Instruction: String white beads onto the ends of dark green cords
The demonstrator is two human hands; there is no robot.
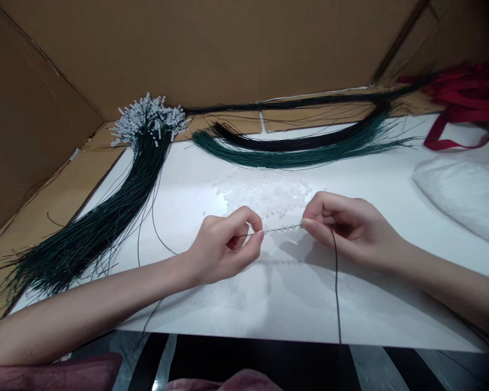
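Observation:
Between my two hands a dark cord (pixel 337 293) is stretched, with several small white beads (pixel 285 228) spaced along it. My left hand (pixel 230 244) pinches the cord at the left end of the beads, thumb against forefinger. At the right end my right hand (pixel 346 228) closes finger and thumb on the same cord, whose tail hangs down past the table's front edge. Just behind the hands lies a spread of loose white, translucent beads (pixel 261 193) on the white tabletop (pixel 228 309).
To the left lies a thick bundle of dark green cords (pixel 118 206) topped with white beaded ends (pixel 149 119). Loose green and black cords (pixel 297 155) curve along the back. Red ribbon (pixel 452 130) and a clear plastic bag (pixel 468 184) lie right. Cardboard walls (pixel 228 49) enclose the table.

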